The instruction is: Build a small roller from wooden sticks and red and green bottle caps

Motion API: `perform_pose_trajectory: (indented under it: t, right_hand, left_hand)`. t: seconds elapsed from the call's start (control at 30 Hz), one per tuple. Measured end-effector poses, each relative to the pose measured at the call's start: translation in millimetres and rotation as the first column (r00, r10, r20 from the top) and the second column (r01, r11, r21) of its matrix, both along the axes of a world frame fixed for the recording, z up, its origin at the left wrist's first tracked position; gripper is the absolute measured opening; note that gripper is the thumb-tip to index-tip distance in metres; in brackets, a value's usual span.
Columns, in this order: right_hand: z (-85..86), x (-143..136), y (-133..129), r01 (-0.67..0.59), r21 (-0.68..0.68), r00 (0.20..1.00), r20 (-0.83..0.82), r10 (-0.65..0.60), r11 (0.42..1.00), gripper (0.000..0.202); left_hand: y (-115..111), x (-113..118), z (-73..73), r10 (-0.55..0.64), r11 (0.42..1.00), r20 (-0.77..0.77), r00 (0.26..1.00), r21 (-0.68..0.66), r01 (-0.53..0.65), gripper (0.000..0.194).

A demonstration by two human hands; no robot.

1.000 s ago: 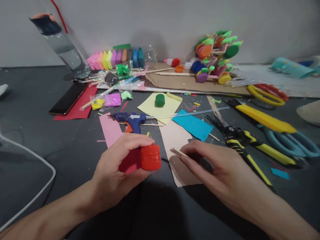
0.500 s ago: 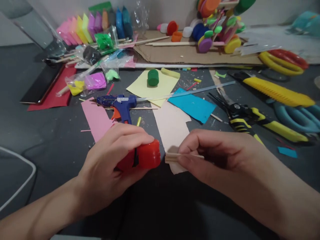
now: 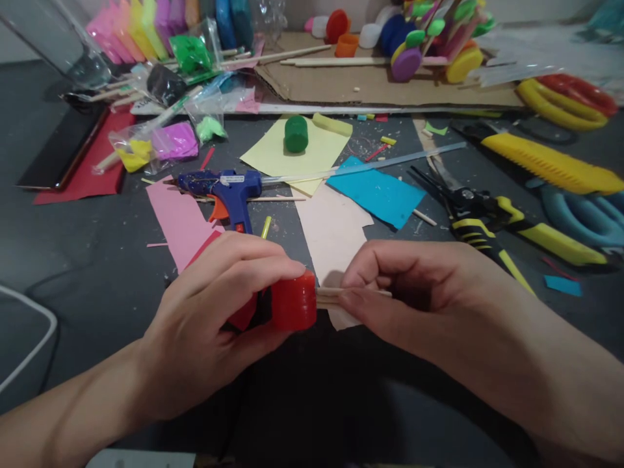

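Observation:
A glossy red cylinder sits between the thumb and fingers of my left hand, its flat end facing right. Behind it, partly covered by the fingers, is more red material with a black part. My right hand pinches short pale wooden sticks between thumb and forefinger. Their left ends are at the cylinder's right face; whether they touch it I cannot tell. Beneath the sticks lies a pale pink paper. A blue glue gun lies beyond my left hand with a clear glue stick in it.
Green cylinder on yellow paper; blue paper beside it. At right are pliers, a yellow cutter and scissors. Cardboard lies at the back, a phone at left, a white cable nearer.
My right hand has brought the sticks left, up to the red cylinder. The gap between them has closed. The view has shifted slightly, so the table items appear higher.

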State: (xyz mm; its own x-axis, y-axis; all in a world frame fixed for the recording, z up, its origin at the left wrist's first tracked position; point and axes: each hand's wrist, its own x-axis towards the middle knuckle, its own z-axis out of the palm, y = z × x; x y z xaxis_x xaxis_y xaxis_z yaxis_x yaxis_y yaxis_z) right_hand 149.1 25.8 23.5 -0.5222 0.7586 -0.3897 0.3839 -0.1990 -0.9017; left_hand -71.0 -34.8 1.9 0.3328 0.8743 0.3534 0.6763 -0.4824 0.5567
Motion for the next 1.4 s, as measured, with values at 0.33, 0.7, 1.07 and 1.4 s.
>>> perform_pose_trajectory:
  t: [0.33,0.7,1.07,1.4]
  right_hand:
    - [-2.1,-1.0,-1.1,0.006,-0.048,1.000,0.009,-0.006,0.999,0.022]
    - [-3.7,-3.0,0.6,-0.015,-0.046,0.998,0.060,0.018,0.999,0.021]
    - [-5.6,-1.7,2.4,-0.016,-0.056,0.999,0.049,0.019,0.998,0.021]
    - [-6.4,-4.5,2.8,-0.019,-0.076,0.999,0.035,0.021,0.997,0.020]
  left_hand:
    - [0.1,3.0,1.6,0.034,0.999,-0.040,0.999,0.003,-0.034,0.024]
    - [0.4,3.5,2.2,0.048,0.999,-0.080,0.996,0.023,-0.046,0.019]
    - [0.8,4.7,2.9,0.048,0.999,-0.095,0.994,-0.002,-0.048,0.022]
    - [0.8,5.0,2.5,0.063,0.997,-0.085,0.994,-0.026,-0.066,0.021]
